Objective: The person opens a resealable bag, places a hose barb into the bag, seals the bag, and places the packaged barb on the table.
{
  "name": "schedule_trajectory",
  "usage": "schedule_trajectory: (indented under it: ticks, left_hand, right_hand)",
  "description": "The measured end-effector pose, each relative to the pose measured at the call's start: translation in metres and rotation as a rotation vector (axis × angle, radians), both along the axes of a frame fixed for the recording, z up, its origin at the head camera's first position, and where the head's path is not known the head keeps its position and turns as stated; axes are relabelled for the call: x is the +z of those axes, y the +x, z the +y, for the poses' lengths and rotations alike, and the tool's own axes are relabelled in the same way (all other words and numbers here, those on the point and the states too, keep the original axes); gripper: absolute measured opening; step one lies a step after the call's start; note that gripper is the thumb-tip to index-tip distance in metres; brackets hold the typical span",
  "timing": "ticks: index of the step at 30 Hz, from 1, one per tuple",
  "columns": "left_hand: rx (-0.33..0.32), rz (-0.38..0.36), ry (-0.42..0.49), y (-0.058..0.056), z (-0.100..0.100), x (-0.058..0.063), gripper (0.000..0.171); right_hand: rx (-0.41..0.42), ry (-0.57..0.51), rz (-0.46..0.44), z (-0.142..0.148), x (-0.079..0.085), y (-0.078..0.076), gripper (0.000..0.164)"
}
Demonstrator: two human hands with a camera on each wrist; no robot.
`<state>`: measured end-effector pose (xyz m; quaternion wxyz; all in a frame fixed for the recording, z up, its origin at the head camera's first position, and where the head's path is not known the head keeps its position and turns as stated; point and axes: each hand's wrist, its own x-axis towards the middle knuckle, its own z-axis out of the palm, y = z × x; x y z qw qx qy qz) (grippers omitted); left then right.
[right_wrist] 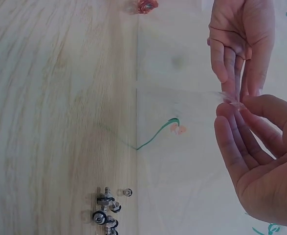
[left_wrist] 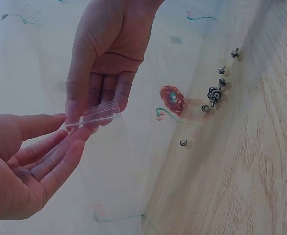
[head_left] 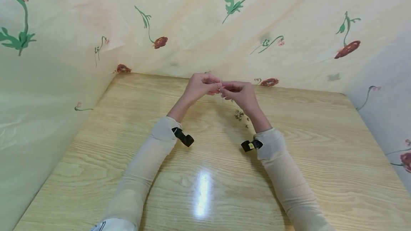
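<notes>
A small clear zip-lock bag [left_wrist: 100, 113] with a pink line along its seal hangs between both hands above the far part of the table. My left hand [head_left: 199, 87] pinches one end of its top edge between thumb and fingers. The other end is pinched by my right hand [head_left: 240, 93], its fingertips close to the left ones. In the right wrist view the bag [right_wrist: 231, 100] is seen nearly edge-on, and its contents cannot be made out. Below the hands, several small metal screws with black rings [left_wrist: 214, 93] lie loosely grouped on the tabletop.
The wood-grain table [head_left: 205, 159] ends at a flower-printed sheet [head_left: 192, 20] behind it, which also rises along the left and right sides. One screw [left_wrist: 184, 142] lies apart from the group. Black straps [head_left: 183, 137] sit on both sleeved wrists.
</notes>
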<state>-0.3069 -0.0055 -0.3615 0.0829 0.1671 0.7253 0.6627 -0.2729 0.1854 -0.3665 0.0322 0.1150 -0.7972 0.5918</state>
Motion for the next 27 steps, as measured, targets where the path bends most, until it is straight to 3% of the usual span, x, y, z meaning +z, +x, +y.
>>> schedule_trajectory:
  ticks: [11, 27]
  left_hand:
    - [-0.009, -0.009, -0.02, -0.0013, -0.005, -0.0014, 0.023]
    - [-0.056, -0.031, -0.011, -0.0022, -0.0083, 0.0014, 0.024]
  right_hand:
    - [0.083, 0.049, -0.022, -0.0001, 0.0017, 0.0015, 0.035]
    - [0.105, 0.044, -0.004, 0.0025, 0.003, 0.0013, 0.034]
